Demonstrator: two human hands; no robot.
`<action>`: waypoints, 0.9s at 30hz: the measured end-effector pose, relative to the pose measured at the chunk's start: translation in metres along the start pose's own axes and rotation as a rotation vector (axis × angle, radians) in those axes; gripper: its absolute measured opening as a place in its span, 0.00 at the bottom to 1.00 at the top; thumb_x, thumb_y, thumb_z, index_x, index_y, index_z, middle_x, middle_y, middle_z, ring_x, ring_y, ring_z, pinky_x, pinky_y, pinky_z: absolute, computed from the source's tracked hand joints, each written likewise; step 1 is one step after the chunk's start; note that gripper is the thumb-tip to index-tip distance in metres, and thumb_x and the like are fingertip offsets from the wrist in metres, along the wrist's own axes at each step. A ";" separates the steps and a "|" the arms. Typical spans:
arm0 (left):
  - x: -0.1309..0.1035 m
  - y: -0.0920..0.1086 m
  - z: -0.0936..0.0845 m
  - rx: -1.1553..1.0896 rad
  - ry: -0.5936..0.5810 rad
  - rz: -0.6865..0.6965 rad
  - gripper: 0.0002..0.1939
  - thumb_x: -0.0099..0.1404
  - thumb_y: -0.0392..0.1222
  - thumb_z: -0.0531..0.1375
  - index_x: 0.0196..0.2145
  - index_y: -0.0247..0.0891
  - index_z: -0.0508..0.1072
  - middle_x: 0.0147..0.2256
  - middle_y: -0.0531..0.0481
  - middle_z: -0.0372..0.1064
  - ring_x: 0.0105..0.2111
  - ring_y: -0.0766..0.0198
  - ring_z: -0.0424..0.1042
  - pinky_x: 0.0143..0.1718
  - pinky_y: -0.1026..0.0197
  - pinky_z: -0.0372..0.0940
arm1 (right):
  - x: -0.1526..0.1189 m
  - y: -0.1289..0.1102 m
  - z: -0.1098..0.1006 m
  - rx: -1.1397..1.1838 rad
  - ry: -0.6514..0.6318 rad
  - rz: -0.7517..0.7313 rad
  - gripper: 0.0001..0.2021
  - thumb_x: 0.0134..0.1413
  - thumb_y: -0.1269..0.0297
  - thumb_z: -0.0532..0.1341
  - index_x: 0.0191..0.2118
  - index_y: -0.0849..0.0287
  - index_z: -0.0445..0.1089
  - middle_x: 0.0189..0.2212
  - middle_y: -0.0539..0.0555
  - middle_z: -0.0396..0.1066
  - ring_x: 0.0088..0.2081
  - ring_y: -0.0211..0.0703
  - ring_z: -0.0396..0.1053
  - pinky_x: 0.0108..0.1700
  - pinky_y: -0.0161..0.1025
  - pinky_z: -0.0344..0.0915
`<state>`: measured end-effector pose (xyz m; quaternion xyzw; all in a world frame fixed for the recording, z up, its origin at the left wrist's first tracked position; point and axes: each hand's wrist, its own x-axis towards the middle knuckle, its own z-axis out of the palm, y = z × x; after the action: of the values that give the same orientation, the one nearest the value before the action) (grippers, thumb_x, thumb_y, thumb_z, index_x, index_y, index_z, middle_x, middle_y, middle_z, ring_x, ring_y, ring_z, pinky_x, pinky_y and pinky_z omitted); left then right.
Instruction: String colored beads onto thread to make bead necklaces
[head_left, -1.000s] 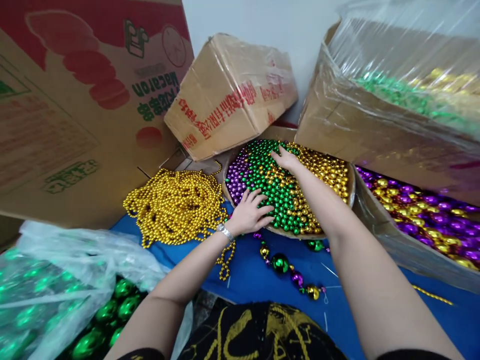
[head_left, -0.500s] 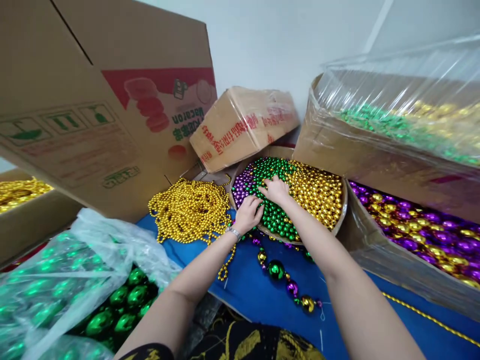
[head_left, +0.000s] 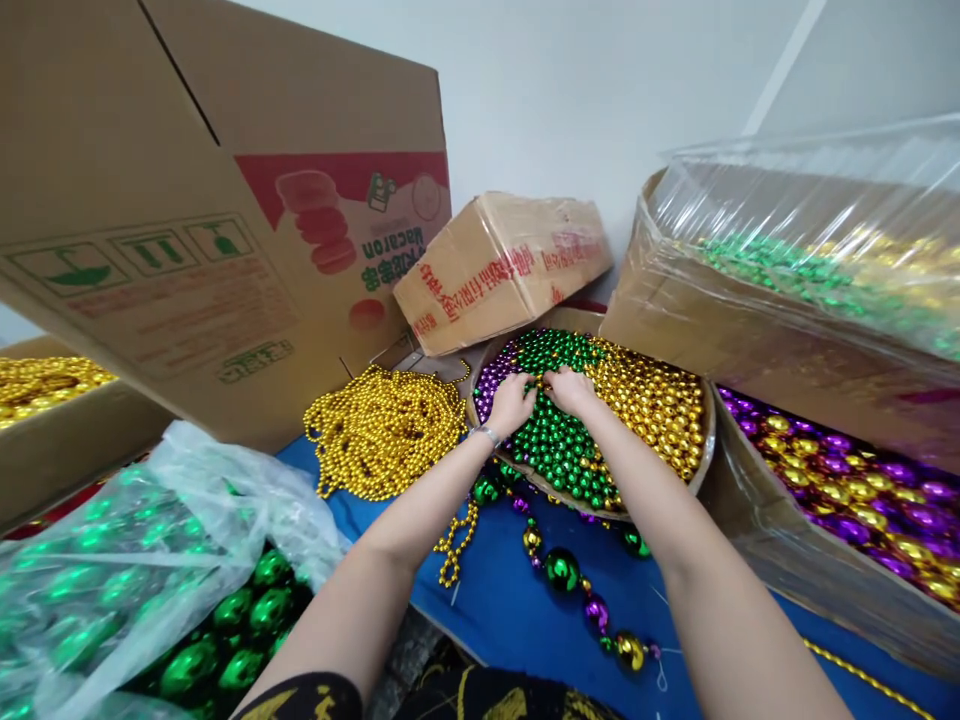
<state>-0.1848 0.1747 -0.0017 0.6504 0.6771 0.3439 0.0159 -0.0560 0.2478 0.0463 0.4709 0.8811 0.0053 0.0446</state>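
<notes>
Over the round tray (head_left: 708,440) of loose beads my two hands meet, fingertips almost touching. My left hand (head_left: 513,404), with a bracelet on its wrist, is pinched closed; what it grips is too small to make out. My right hand (head_left: 571,391) is also closed in a pinch, and a small gold bead (head_left: 543,383) shows at its fingertips. Below them lie green beads (head_left: 566,445), with purple beads (head_left: 491,375) to the left and gold beads (head_left: 652,400) to the right. A strand of large mixed beads (head_left: 562,570) hangs from the tray's near side across the blue table.
Left of the tray is a heap of gold bead chains (head_left: 386,430). A bag of green balls (head_left: 112,560) sits at the lower left. Cardboard boxes (head_left: 337,110) stand behind, one tilted box (head_left: 510,265) over the tray. Plastic-wrapped boxes of beads (head_left: 847,480) line the right.
My hands have come together over the tray; the right fingers, earlier spread, are now pinched close to the left fingertips. The whole view has shifted slightly.
</notes>
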 end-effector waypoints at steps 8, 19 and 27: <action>0.048 -0.002 0.015 0.160 -0.256 0.068 0.12 0.62 0.32 0.57 0.42 0.33 0.75 0.44 0.40 0.72 0.45 0.54 0.72 0.51 0.56 0.66 | 0.000 0.001 0.004 -0.021 0.009 -0.038 0.20 0.63 0.64 0.52 0.59 0.53 0.63 0.50 0.63 0.67 0.47 0.54 0.73 0.46 0.46 0.68; 0.060 0.001 0.017 0.251 -0.359 0.070 0.14 0.63 0.34 0.56 0.46 0.34 0.73 0.46 0.39 0.68 0.43 0.54 0.74 0.45 0.57 0.68 | -0.005 0.011 0.009 0.006 0.065 -0.144 0.19 0.60 0.65 0.54 0.57 0.53 0.64 0.49 0.58 0.70 0.46 0.50 0.72 0.47 0.41 0.66; 0.059 0.009 0.014 0.281 -0.370 0.049 0.15 0.64 0.36 0.55 0.48 0.33 0.71 0.48 0.36 0.66 0.41 0.52 0.74 0.44 0.54 0.68 | -0.008 0.015 0.016 0.086 0.129 -0.162 0.17 0.63 0.64 0.51 0.53 0.54 0.70 0.47 0.57 0.71 0.45 0.45 0.70 0.46 0.35 0.63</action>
<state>-0.1794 0.2325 0.0167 0.7143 0.6881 0.1213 0.0408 -0.0381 0.2492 0.0314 0.3983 0.9167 -0.0056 -0.0322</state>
